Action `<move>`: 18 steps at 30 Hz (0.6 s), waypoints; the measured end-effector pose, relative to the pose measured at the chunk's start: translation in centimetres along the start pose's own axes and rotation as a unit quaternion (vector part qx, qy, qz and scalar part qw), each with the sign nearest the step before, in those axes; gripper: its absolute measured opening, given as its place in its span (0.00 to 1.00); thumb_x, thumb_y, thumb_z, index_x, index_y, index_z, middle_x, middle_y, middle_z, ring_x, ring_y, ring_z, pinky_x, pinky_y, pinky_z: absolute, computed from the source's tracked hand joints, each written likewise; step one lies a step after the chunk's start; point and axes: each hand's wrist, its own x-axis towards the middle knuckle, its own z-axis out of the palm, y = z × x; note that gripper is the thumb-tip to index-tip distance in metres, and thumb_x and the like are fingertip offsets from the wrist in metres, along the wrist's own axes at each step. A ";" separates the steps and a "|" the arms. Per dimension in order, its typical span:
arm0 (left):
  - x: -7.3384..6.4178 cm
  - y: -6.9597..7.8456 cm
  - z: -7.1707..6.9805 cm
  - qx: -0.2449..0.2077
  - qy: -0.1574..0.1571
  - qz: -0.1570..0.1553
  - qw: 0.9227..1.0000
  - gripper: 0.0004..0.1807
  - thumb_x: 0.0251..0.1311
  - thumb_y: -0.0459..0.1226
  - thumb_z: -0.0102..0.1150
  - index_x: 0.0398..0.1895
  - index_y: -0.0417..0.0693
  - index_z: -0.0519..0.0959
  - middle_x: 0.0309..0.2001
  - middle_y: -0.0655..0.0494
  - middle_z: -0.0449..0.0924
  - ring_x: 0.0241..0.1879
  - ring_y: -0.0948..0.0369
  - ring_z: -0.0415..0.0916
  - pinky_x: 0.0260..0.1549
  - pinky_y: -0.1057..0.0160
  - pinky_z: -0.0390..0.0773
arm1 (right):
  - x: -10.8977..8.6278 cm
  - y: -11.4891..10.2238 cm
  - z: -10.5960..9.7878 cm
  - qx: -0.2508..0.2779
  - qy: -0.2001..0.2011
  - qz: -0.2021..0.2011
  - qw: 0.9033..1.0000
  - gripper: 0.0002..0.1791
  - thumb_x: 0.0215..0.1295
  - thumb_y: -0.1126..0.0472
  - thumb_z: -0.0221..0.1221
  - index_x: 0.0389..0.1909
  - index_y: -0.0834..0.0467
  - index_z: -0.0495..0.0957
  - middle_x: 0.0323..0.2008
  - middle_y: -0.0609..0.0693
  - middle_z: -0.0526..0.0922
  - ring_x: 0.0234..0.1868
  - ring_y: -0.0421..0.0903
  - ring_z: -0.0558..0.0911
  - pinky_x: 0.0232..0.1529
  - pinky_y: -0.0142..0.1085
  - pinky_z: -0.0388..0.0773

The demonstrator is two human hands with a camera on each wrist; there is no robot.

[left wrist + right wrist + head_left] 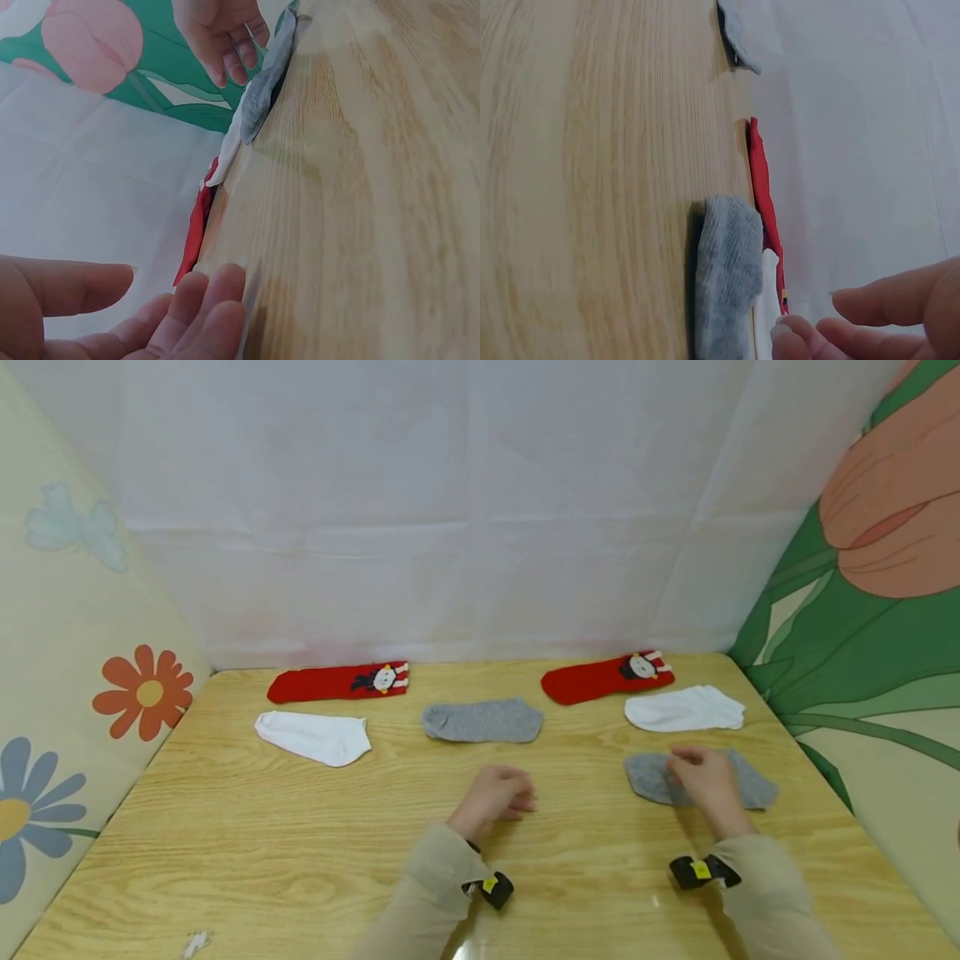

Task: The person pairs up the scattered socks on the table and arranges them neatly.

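Flowered walls (885,643) flank the wood-grain table (300,827); left hand (497,795) and right hand (707,777) hover above, relaxed and empty.

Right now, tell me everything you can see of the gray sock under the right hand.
The gray sock looks like short, soft, mottled knit. It lies unfolded lengthwise on the wood-grained tabletop, towards the right side, nearer the viewer than the right-hand white sock. The right hand hovers over it, hiding its middle in the head view; only the tabletop visibly touches it.
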 end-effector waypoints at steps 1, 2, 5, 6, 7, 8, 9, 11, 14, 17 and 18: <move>0.1 0.0 0.1 0.002 -0.001 -0.001 1.000 0.16 0.69 0.32 0.50 0.54 0.26 0.73 0.40 0.41 0.82 0.31 0.60 0.81 0.34 0.59 0.83 | 0.0 0.0 -0.1 -0.003 0.000 -0.001 1.000 0.25 0.72 0.62 0.48 0.62 0.77 0.65 0.54 0.74 0.73 0.45 0.60 0.80 0.44 0.47 0.76; 0.1 0.0 0.2 0.003 -0.002 -0.001 1.000 0.16 0.69 0.32 0.50 0.54 0.26 0.73 0.40 0.41 0.82 0.32 0.59 0.81 0.35 0.58 0.83 | 0.0 0.1 -0.2 -0.008 0.001 0.000 1.000 0.25 0.72 0.62 0.48 0.62 0.77 0.65 0.54 0.73 0.73 0.45 0.61 0.80 0.43 0.46 0.76; 0.0 0.1 0.4 0.006 -0.005 -0.005 1.000 0.16 0.70 0.32 0.50 0.54 0.27 0.73 0.40 0.42 0.82 0.32 0.60 0.81 0.36 0.58 0.83 | -0.1 0.3 -0.5 -0.018 0.001 -0.002 1.000 0.25 0.73 0.61 0.48 0.62 0.77 0.65 0.54 0.74 0.72 0.48 0.63 0.77 0.42 0.45 0.76; 0.0 0.2 0.5 0.006 -0.005 -0.006 1.000 0.16 0.69 0.31 0.50 0.54 0.27 0.73 0.40 0.42 0.82 0.31 0.60 0.81 0.36 0.58 0.83 | -0.1 0.4 -0.6 -0.019 0.000 -0.002 1.000 0.25 0.73 0.61 0.47 0.62 0.77 0.65 0.55 0.74 0.72 0.50 0.64 0.76 0.42 0.45 0.76; 0.1 0.2 0.6 0.006 -0.006 -0.006 1.000 0.16 0.69 0.31 0.50 0.54 0.27 0.73 0.40 0.43 0.82 0.31 0.60 0.81 0.35 0.59 0.83 | -0.1 0.4 -0.7 -0.022 0.000 -0.001 1.000 0.26 0.73 0.60 0.47 0.62 0.77 0.65 0.55 0.74 0.71 0.50 0.64 0.75 0.42 0.46 0.76; 0.0 0.3 0.6 0.007 -0.007 -0.006 1.000 0.16 0.69 0.31 0.50 0.55 0.27 0.73 0.39 0.43 0.82 0.31 0.60 0.81 0.35 0.59 0.83 | -0.1 0.5 -0.8 -0.025 0.001 0.000 1.000 0.26 0.73 0.60 0.47 0.62 0.77 0.65 0.55 0.74 0.71 0.51 0.65 0.75 0.42 0.46 0.76; 0.1 0.3 0.7 0.007 -0.008 -0.007 1.000 0.16 0.69 0.31 0.50 0.54 0.27 0.73 0.39 0.44 0.82 0.31 0.60 0.81 0.35 0.60 0.83 | -0.2 0.6 -0.8 -0.027 0.002 -0.002 1.000 0.26 0.73 0.60 0.47 0.62 0.77 0.64 0.56 0.74 0.71 0.51 0.65 0.74 0.42 0.46 0.76; 0.1 0.2 1.0 0.007 -0.009 -0.006 1.000 0.16 0.69 0.30 0.50 0.54 0.27 0.73 0.39 0.44 0.82 0.32 0.59 0.82 0.34 0.60 0.83 | -0.2 0.7 -1.0 -0.032 0.005 -0.001 0.999 0.26 0.73 0.60 0.47 0.62 0.77 0.65 0.56 0.75 0.70 0.52 0.66 0.74 0.43 0.48 0.75; 0.2 0.2 1.3 0.008 -0.009 -0.002 1.000 0.16 0.68 0.30 0.50 0.54 0.27 0.74 0.38 0.44 0.82 0.32 0.58 0.82 0.34 0.60 0.82 | -0.2 0.8 -1.2 -0.036 0.007 -0.003 0.999 0.26 0.73 0.60 0.47 0.62 0.77 0.64 0.57 0.75 0.69 0.53 0.67 0.72 0.45 0.52 0.74; 0.3 0.1 1.6 0.007 -0.010 -0.001 1.000 0.16 0.69 0.30 0.50 0.54 0.27 0.74 0.38 0.44 0.82 0.32 0.59 0.82 0.34 0.61 0.82 | -0.1 1.0 -1.4 -0.037 0.007 -0.002 0.999 0.26 0.73 0.61 0.47 0.63 0.77 0.64 0.58 0.75 0.68 0.55 0.68 0.71 0.48 0.54 0.73; 0.3 0.1 1.8 0.006 -0.011 -0.002 1.000 0.16 0.69 0.30 0.50 0.54 0.27 0.74 0.38 0.44 0.82 0.32 0.59 0.82 0.34 0.61 0.82 | -0.1 1.0 -1.5 -0.037 0.007 -0.001 0.999 0.26 0.73 0.61 0.47 0.63 0.77 0.63 0.58 0.75 0.67 0.55 0.68 0.70 0.48 0.55 0.73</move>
